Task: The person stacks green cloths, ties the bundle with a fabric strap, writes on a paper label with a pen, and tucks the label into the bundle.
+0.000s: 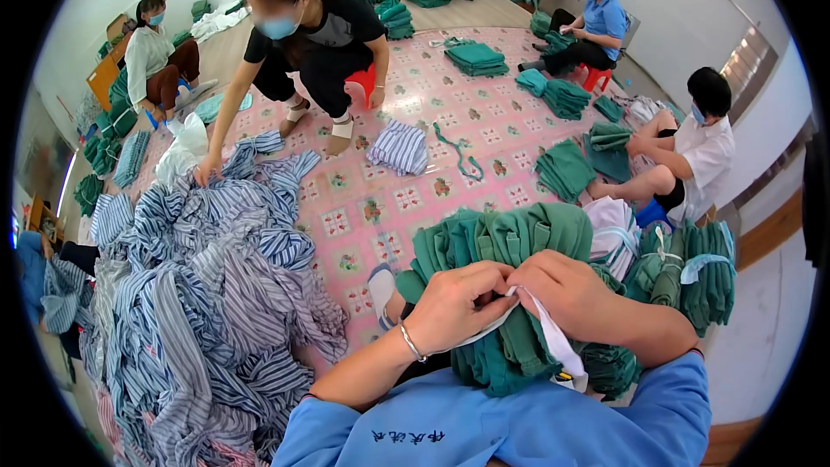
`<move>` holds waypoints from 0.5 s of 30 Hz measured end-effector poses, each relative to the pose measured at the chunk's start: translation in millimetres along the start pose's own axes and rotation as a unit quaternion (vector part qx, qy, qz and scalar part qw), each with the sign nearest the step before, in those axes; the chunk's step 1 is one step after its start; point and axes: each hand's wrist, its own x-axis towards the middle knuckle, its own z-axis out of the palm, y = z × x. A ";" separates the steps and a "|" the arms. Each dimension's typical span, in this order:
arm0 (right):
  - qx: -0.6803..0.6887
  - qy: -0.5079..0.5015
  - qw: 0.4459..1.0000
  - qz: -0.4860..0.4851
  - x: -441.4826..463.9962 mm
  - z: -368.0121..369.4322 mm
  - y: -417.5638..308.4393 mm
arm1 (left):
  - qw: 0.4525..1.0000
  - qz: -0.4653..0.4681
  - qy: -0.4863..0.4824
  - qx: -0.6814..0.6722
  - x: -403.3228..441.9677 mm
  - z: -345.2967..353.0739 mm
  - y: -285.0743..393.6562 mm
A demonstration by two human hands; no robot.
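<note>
A thick bundle of folded green cloths (510,233) rests in front of my chest. Around it runs a white cloth strip (558,344), one end hanging down on the right. My left hand (458,303), with a bangle at the wrist, pinches the strip on top of the bundle. Close against it, my right hand (558,290) has its fingers closed on the same strip. Whether a knot is formed there is hidden by my fingers.
A large heap of striped garments (216,294) lies at left; a co-worker's hand (207,169) touches it. Tied green bundles (707,272) stand at right. Other people sit around the pink patterned floor covering (346,225), near folded green stacks (564,171) and a folded striped garment (399,147).
</note>
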 end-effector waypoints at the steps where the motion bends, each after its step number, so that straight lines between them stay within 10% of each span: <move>1: -0.006 0.008 1.000 -0.008 0.5 0.8 -0.8 | 1.000 0.001 -0.004 -0.004 0.3 -0.6 -0.5; 15: 0.019 0.077 0.997 0.014 -6.0 2.9 1.4 | 0.956 -0.139 -0.130 -0.224 16.3 -20.8 -15.6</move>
